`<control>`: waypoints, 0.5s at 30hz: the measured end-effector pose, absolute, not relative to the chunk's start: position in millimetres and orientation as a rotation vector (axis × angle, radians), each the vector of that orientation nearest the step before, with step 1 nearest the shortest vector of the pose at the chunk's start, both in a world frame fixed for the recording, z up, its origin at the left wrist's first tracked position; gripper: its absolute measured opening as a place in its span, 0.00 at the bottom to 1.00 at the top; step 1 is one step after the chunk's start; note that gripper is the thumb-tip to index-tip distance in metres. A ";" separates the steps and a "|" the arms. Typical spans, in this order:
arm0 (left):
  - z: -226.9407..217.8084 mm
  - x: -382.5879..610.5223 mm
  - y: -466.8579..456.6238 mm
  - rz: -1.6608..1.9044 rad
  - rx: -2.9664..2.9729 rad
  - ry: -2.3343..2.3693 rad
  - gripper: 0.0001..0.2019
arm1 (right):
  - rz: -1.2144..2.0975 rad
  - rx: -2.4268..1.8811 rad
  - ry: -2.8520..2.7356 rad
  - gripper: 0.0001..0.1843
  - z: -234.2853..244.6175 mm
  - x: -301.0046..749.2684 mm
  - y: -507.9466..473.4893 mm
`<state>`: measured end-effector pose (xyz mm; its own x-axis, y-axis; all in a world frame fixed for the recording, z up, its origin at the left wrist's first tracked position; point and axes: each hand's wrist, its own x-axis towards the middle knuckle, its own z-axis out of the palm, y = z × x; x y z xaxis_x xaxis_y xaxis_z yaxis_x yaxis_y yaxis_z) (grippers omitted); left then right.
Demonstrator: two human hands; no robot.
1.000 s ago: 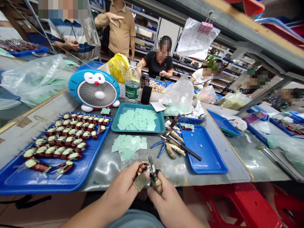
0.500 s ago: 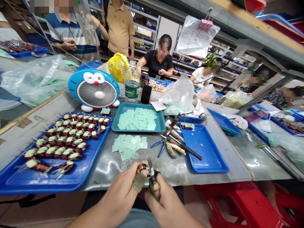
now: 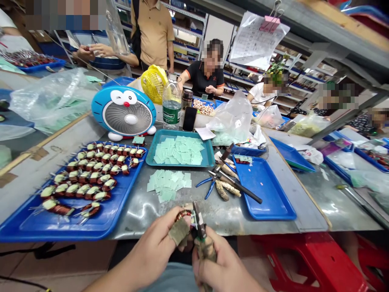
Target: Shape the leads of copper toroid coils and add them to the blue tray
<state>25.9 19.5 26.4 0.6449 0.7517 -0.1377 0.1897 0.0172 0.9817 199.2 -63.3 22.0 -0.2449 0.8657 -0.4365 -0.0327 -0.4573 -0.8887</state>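
Near the front edge of the bench, my left hand (image 3: pixel 159 233) is closed on a ring-shaped coil (image 3: pixel 183 215) wound with copper wire. A drab wrap covers one of this hand's fingers. My right hand (image 3: pixel 220 259) grips pliers (image 3: pixel 199 221) by their wrapped handles, jaws pointing up, right beside the coil. Whether the jaws touch its wire ends cannot be made out. Beyond the hands lies a loose pile of pale green sheets (image 3: pixel 168 184). To the left, a blue tray (image 3: pixel 91 225) bears rows of similar coils with green pieces on them.
A teal tray (image 3: pixel 150 160) holds more green sheets (image 3: pixel 179 150). Blue-handled pliers (image 3: pixel 209 186) and other tools lie beside a blue tray (image 3: pixel 264 186). Behind stand a cartoon-faced fan (image 3: pixel 101 105), a bottle (image 3: pixel 172 113) and a phone (image 3: pixel 189 119). A red stool (image 3: pixel 328 259) is at right. Several people are across.
The view has shifted slightly, moving the bench items rightward. My right hand sits a little lower, and more of the pliers' wrapped handles shows. Both hands keep their holds.
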 end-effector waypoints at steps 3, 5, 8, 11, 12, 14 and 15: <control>25.8 28.0 23.8 0.559 1.611 0.878 0.19 | 1.522 -1.496 -1.136 0.16 24.2 197.9 -56.9; 25.1 28.8 26.3 0.599 1.659 0.914 0.18 | 1.447 -1.569 -1.242 0.17 22.8 199.5 -54.6; 23.8 28.8 28.8 0.615 1.676 0.938 0.17 | 1.441 -1.568 -1.332 0.18 16.9 203.7 -56.4; 23.5 29.5 29.7 0.594 1.674 0.934 0.17 | 1.369 -1.546 -1.359 0.16 9.2 205.7 -60.5; 23.6 30.2 29.8 0.593 1.673 0.931 0.17 | 1.344 -1.553 -1.369 0.15 7.0 205.6 -61.4; 23.9 31.8 30.0 0.600 1.676 0.929 0.17 | 1.295 -1.569 -1.394 0.13 3.4 204.3 -62.0; 24.0 32.4 30.1 0.608 1.683 0.933 0.17 | 1.272 -1.577 -1.406 0.11 2.0 203.3 -61.8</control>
<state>32.4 30.1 24.0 0.5638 0.8240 -0.0564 0.2806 -0.1269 0.9514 203.3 -61.8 2.0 -0.0524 0.9715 -0.2310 0.3264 -0.2020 -0.9234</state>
